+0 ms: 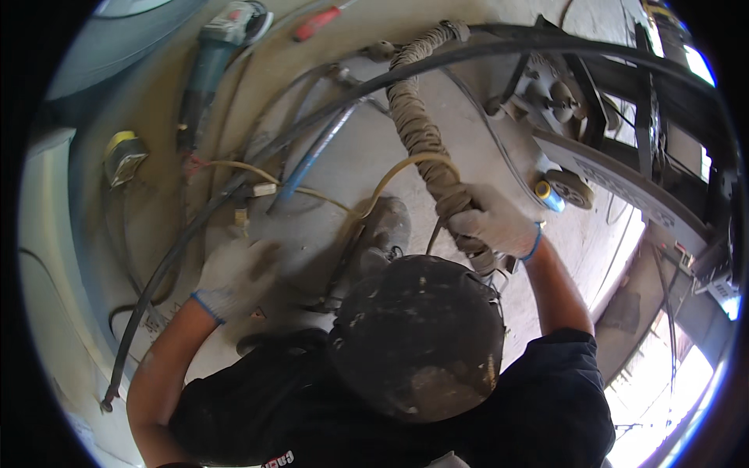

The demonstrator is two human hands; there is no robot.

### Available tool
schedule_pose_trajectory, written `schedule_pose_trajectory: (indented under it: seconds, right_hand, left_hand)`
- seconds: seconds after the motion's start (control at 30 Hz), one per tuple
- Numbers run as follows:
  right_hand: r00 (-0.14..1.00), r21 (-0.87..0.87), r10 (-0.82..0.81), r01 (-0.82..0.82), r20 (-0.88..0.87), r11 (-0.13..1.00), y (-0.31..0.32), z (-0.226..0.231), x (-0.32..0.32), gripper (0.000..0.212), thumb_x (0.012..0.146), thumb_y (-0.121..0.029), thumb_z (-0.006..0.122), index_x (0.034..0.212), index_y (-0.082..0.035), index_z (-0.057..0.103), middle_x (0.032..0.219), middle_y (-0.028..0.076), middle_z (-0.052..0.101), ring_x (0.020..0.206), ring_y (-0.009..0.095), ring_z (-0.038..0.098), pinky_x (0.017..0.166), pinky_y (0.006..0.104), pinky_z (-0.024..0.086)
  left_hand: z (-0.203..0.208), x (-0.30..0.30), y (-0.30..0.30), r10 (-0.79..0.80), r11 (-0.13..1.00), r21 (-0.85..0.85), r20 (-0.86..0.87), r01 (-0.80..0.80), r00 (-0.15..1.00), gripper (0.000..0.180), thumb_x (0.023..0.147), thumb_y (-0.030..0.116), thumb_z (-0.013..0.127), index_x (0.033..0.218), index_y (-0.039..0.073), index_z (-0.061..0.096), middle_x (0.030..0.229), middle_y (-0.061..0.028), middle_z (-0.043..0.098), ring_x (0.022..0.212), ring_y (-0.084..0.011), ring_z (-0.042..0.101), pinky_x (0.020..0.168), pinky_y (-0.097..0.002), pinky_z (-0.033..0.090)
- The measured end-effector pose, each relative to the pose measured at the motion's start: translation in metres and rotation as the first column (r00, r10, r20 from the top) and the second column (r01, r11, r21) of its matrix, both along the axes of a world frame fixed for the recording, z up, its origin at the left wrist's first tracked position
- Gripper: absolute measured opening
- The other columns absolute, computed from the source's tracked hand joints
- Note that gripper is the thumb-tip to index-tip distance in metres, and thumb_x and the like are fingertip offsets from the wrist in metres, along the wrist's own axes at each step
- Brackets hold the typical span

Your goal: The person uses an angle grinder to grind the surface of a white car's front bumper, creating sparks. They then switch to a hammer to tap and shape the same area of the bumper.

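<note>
Floor (437,109) passage is restricted. A wrapped hose (417,125) runs down the middle to the right hand (493,226), which grips it. Black cables (257,168) and a blue hose (312,160) cross diagonally toward the left, beside a tan tube (398,168). An angle grinder (207,66) and red screwdriver (316,23) lie at the far edge. Bare floor shows between wrapped hose and the wheeled machine (569,187) on the right. The left hand (234,277) rests near the cables. A dark helmet (417,335) blocks the near area.
</note>
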State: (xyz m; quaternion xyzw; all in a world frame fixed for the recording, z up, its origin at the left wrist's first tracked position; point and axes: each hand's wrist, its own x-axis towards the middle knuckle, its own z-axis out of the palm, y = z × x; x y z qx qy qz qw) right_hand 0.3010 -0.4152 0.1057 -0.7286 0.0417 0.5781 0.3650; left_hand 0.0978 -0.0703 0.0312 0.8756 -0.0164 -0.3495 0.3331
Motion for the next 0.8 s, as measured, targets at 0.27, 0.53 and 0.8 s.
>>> schedule_pose_trajectory:
  seconds: [0.27, 0.53, 0.8]
  right_hand:
    - [0.934, -0.145, 0.059, -0.008, 0.352, 0.989, 0.009, 0.027, 0.043, 0.042, 0.079, -0.013, 0.064, 0.116, 0.005, 0.058, 0.087, 0.009, 0.064, 0.076, 0.013, 0.061, 0.067, 0.0268, 0.051]
    - [0.977, -0.060, -0.070, 0.084, 0.203, 0.995, 0.041, -0.004, 0.011, 0.076, 0.081, -0.011, 0.072, 0.146, 0.003, 0.035, 0.105, 0.019, 0.068, 0.089, 0.019, 0.068, 0.076, 0.0309, 0.056]
    - [0.940, -0.238, 0.153, -0.080, 0.306, 0.968, 0.030, -0.107, -0.063, 0.048, 0.080, -0.021, 0.079, 0.113, 0.005, 0.055, 0.091, 0.016, 0.068, 0.083, 0.018, 0.065, 0.072, 0.0328, 0.052]
  left_hand:
    - [0.028, 0.088, -0.056, 0.141, 0.982, -0.162, 0.266, -0.100, 0.954, 0.038, 0.086, 0.028, 0.064, 0.119, 0.007, 0.063, 0.108, -0.0182, 0.066, 0.101, -0.0373, 0.063, 0.087, -0.0474, 0.050]
    - [-0.010, 0.074, -0.055, 0.259, 0.961, -0.151, 0.182, -0.233, 0.949, 0.055, 0.084, 0.028, 0.066, 0.133, 0.006, 0.053, 0.114, -0.0203, 0.066, 0.104, -0.0362, 0.064, 0.091, -0.0465, 0.050]
    - [-0.024, 0.067, -0.016, 0.311, 0.950, -0.045, 0.118, -0.308, 0.943, 0.055, 0.087, 0.031, 0.061, 0.135, 0.006, 0.052, 0.128, -0.0184, 0.062, 0.108, -0.0354, 0.064, 0.096, -0.0443, 0.050]
